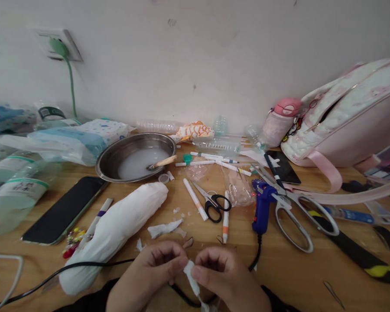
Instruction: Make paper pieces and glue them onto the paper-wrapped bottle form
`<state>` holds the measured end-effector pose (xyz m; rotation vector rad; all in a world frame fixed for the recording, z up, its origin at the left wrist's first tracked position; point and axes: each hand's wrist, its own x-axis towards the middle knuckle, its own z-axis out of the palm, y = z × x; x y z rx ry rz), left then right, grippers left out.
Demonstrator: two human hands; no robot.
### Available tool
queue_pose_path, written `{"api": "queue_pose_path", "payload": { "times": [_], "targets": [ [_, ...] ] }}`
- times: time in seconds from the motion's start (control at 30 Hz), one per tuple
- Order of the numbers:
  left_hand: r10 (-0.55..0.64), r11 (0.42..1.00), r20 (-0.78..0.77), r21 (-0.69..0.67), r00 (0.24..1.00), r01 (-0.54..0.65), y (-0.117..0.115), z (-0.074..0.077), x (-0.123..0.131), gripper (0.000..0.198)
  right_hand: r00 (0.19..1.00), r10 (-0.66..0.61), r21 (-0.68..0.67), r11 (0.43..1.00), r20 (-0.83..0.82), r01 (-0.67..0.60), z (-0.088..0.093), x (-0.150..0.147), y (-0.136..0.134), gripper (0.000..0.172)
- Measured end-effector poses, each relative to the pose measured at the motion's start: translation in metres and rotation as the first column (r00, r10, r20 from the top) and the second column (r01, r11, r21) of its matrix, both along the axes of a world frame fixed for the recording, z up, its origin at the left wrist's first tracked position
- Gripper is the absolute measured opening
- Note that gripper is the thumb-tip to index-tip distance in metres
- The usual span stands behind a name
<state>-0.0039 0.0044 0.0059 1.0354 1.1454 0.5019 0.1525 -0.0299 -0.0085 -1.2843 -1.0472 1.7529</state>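
Near the front edge of the table, my left hand and my right hand are close together, fingers pinched. Between them is a narrow strip of white paper, thin and a little crumpled, its lower end hanging down. Both thumbs press on its upper part. Just beyond my left hand lie torn white paper scraps. A long bundle wrapped in white paper lies slantwise to the left. Small black-handled scissors rest beyond my hands, beside orange-banded markers.
A metal bowl of cloudy liquid holds a brush. A blue glue gun and large scissors lie right, a phone left. A black cord crosses the front. A backpack stands back right.
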Motion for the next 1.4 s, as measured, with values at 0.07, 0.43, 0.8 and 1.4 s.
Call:
{"api": "queue_pose_path", "payload": {
  "times": [0.07,0.43,0.8,1.4],
  "targets": [
    [0.04,0.999,-0.014,0.025,0.999,-0.04,0.0,0.0,-0.002,0.031,0.999,-0.002,0.0,1.0,0.035,0.002,-0.004,0.002,0.0,0.028],
    [0.114,0.982,-0.037,0.154,0.993,-0.107,0.002,-0.001,-0.004,0.032,0.997,-0.048,-0.011,0.999,0.061,0.048,-0.003,0.004,0.004,0.019],
    [0.035,0.987,-0.036,0.156,0.999,-0.029,-0.001,-0.001,-0.002,0.032,0.958,-0.091,0.099,0.993,0.273,0.066,0.008,0.003,0.002,0.011],
    [0.006,0.978,-0.067,0.209,0.998,0.008,0.0,-0.002,0.0,0.017,0.845,-0.161,0.232,0.972,0.51,0.046,0.004,-0.004,-0.005,0.011]
  ]
}}
